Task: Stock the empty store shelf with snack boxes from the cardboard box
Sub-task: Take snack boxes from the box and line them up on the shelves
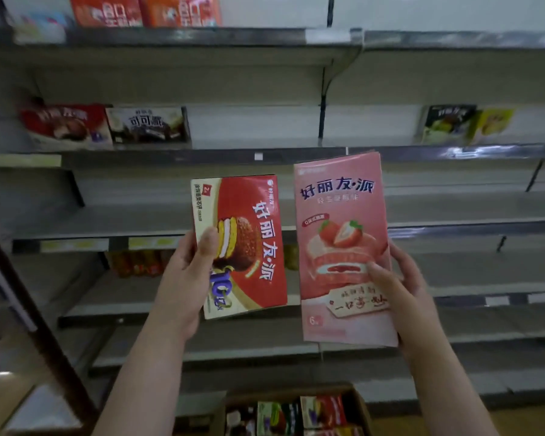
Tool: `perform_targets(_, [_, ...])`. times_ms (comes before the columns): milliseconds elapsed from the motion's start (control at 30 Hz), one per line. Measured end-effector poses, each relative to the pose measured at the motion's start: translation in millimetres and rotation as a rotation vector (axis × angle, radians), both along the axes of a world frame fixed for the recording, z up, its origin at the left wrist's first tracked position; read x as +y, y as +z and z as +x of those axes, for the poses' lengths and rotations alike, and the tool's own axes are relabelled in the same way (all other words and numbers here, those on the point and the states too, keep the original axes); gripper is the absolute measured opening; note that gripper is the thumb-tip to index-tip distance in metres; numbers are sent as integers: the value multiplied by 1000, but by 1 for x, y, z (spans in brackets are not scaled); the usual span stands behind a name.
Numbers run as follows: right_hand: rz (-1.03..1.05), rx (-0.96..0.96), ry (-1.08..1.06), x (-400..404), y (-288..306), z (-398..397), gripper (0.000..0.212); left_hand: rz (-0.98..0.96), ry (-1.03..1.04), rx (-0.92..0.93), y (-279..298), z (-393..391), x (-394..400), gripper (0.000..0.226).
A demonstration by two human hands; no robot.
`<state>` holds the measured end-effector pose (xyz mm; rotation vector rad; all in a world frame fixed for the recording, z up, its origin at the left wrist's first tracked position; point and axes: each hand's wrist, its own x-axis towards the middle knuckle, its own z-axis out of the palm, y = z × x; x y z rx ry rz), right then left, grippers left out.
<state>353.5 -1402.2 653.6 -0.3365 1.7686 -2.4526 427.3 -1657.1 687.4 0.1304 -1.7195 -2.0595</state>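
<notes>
Item: red snack box [246,243], held upright in left grip [186,272], thumb across its face. Item: pink snack box [343,247], long axis vertical, pinched by right grip [400,284]. Both raised before the bare shelf [258,155]; nothing intervening. Shelved boxes [107,125] at its left end. Cardboard box [296,410] below, part-filled.

Standing in a blurred row just left of the left hand's fingers [208,243]: orange bottles [136,262]. Running slightly higher, further left: yellow price labels [73,245]. Slanting far left: dark post [29,309].
</notes>
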Motion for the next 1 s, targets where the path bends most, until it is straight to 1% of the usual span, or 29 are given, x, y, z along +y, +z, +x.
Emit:
perform_targets(33, [9, 17, -11, -2, 3, 1, 84, 2, -11, -8, 2, -1, 2, 73])
perform_targets(67, [16, 39, -18, -4, 7, 1, 85, -4, -22, -5, 6, -3, 3, 70])
perform_targets(100, [21, 56, -13, -6, 11, 2, 86, -8, -30, 1, 8, -5, 4, 59])
perform_targets(133, [31, 75, -22, -7, 14, 2, 82, -13, -38, 12, 11, -7, 4, 48])
perform_targets(167, [25, 82, -28, -8, 16, 2, 69, -14, -46, 19, 13, -8, 5, 43])
perform_targets(200, [7, 86, -32, -8, 16, 2, 60, -15, -52, 25, 14, -9, 4, 40])
perform_targets(233, [-11, 83, -33, -9, 18, 3, 57, -18, -58, 32, 15, -9, 2, 40])
perform_targets(267, [-26, 80, -27, -9, 20, 4, 59, -20, -62, 37, 15, -9, 1, 41])
perform_targets(367, [-22, 72, -43, -20, 26, 6, 87, -26, -56, 59, 18, -8, -6, 43])
perform_targets(400, [-20, 78, -47, -26, 28, 7, 89, -14, -43, 69, 19, -8, -11, 41])
perform_targets(433, [-21, 76, -55, -31, 30, 6, 82, 6, -27, 71, 20, -7, -15, 39])
perform_targets(467, [-26, 80, -56, -38, 31, 5, 69, 31, -6, 66, 22, -7, -22, 37])
perform_targets(500, [-37, 83, -60, -45, 32, 6, 60, 53, 13, 54, 23, -6, -28, 36])
perform_targets(533, [-33, 82, -72, -52, 31, 6, 60, 64, 33, 39, 24, -6, -34, 36])
perform_targets(600, [-41, 81, -73, -75, 29, 9, 72, 74, 61, 16, 27, -2, -52, 36])
perform_targets(633, [-62, 64, -81, -90, 28, 11, 74, 86, 71, 13, 30, 2, -64, 33])
perform_targets(733, [-160, 5, -91, -124, 22, 11, 54, 131, 87, -18, 38, 9, -95, 30])
perform_targets(867, [-249, -71, -55, -157, 17, 5, 52, 175, 103, -89, 52, 1, -132, 33])
perform_targets(933, [-252, -89, -56, -168, 19, -3, 56, 267, 94, -113, 60, -15, -146, 32])
perform_targets(1000, [-248, -101, -55, -173, 23, -14, 60, 430, 17, -137, 70, -37, -153, 34])
